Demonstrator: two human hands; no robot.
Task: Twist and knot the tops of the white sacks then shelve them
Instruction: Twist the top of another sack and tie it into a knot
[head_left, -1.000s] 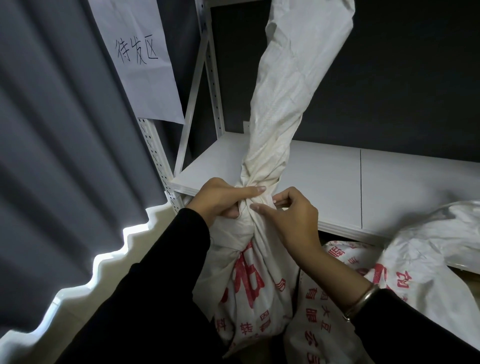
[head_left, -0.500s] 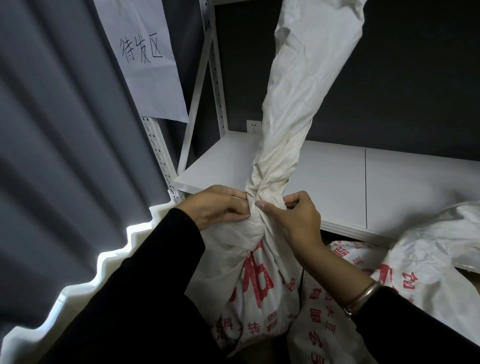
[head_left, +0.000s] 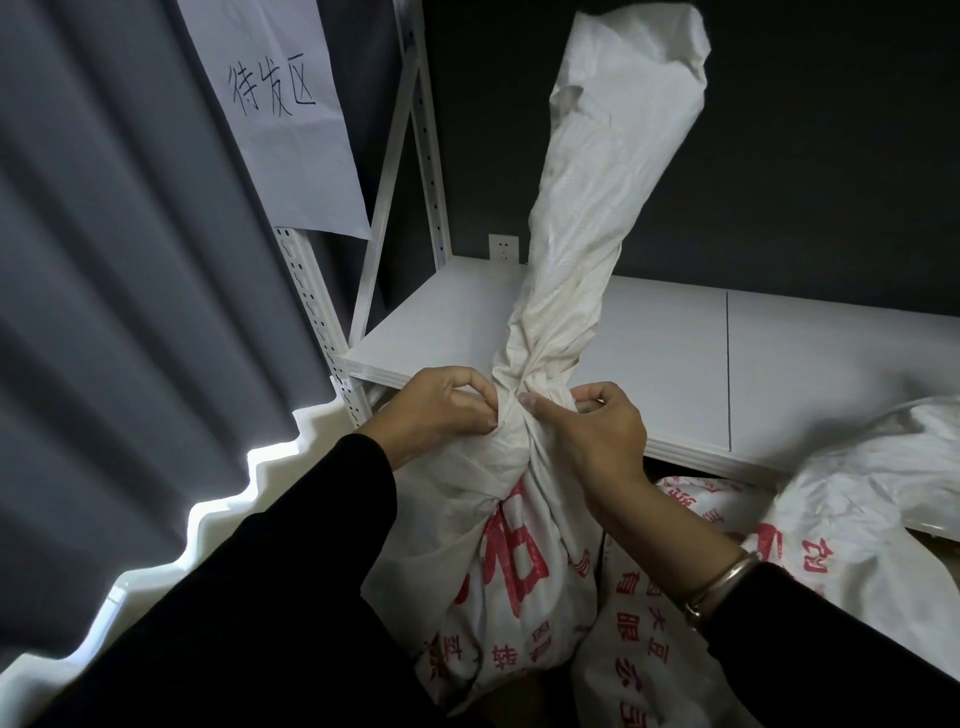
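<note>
- Head view: a grey pleated curtain (head_left: 104, 260) fills the left side, hanging beside the rack's left upright.
- A white shelf (head_left: 675, 364) runs across the middle against a dark wall.
- A white sack (head_left: 498, 519) with red print stands just in front of the shelf's front edge, near its left corner. Its twisted top rises high above the shelf and leans to the right.
- A second sack (head_left: 639, 649) lies touching it on the right, below the shelf's front edge. A third sack (head_left: 857, 493) slumps over the front edge at the far right.
- A paper sheet (head_left: 291, 130) with handwritten characters hangs on the left upright.
- The right hand (head_left: 592, 431) grips the sack's neck from the right, thumb pressed on the twist and fingers curled into the cloth.
- The left hand (head_left: 441, 410) pinches the same neck from the left with curled fingers.
- A metal bracelet (head_left: 719, 587) sits on the right wrist.
- A wall socket (head_left: 503, 248) shows above the shelf's back edge.
</note>
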